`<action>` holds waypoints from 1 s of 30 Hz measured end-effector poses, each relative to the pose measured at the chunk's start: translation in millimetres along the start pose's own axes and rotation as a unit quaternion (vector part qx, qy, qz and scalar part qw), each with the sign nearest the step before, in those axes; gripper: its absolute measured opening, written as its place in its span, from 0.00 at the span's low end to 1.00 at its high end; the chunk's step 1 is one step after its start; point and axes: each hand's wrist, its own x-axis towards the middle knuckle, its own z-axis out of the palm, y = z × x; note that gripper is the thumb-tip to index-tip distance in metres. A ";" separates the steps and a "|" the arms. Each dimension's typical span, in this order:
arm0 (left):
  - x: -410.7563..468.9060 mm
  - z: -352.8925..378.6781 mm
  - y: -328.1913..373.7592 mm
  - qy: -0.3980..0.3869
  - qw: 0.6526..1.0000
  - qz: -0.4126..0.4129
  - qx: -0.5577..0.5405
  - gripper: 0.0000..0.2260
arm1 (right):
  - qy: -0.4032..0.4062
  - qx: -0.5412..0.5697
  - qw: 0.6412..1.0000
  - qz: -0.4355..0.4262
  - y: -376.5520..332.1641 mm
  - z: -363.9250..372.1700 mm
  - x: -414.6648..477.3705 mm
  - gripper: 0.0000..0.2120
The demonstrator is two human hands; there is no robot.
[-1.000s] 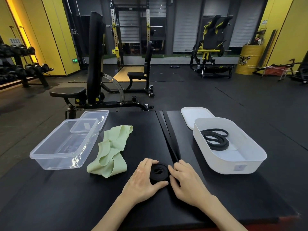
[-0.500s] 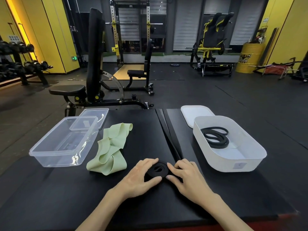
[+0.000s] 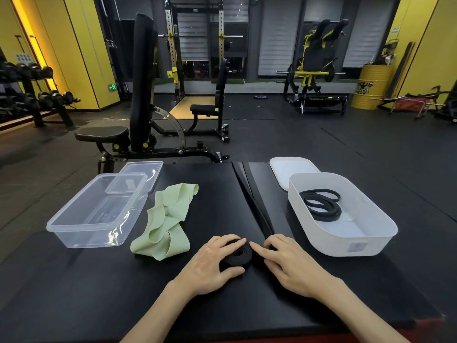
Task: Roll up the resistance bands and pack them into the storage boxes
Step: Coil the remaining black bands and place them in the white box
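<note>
A black resistance band roll point(image 3: 237, 256) lies flat on the black table near its front edge. My left hand point(image 3: 212, 263) grips the roll, fingers over its far rim and thumb at its near side. My right hand point(image 3: 286, 263) presses its fingertips against the roll's right side, where the band's unrolled tail point(image 3: 257, 209) runs away toward the table's far edge. A light green band point(image 3: 168, 219) lies crumpled to the left. A white box point(image 3: 371, 243) at the right holds a coiled black band point(image 3: 321, 204). A clear box point(image 3: 81, 226) stands at the left.
A clear lid point(image 3: 148, 169) lies behind the clear box and a white lid point(image 3: 291, 167) behind the white box. A weight bench point(image 3: 138, 125) stands just beyond the table's far edge. Gym machines, a dumbbell rack and a yellow barrel stand farther off.
The roll has turned from nearly upright to lying flat under my left hand. Both hands stay on it, with only slight shifts of the fingers.
</note>
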 end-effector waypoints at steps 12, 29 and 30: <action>-0.6 10.8 10.4 0.096 0.993 -0.065 0.012 0.36 | 0.096 -0.059 0.993 0.029 -35.5 11.3 12.5 0.17; 0.6 -0.3 6.6 0.053 0.990 -0.096 -0.087 0.35 | 0.024 0.017 0.999 0.043 -18.4 2.3 -1.5 0.23; 1.3 1.5 8.1 0.066 0.989 -0.107 -0.084 0.37 | 0.051 0.016 0.997 0.047 -20.1 5.0 -0.2 0.22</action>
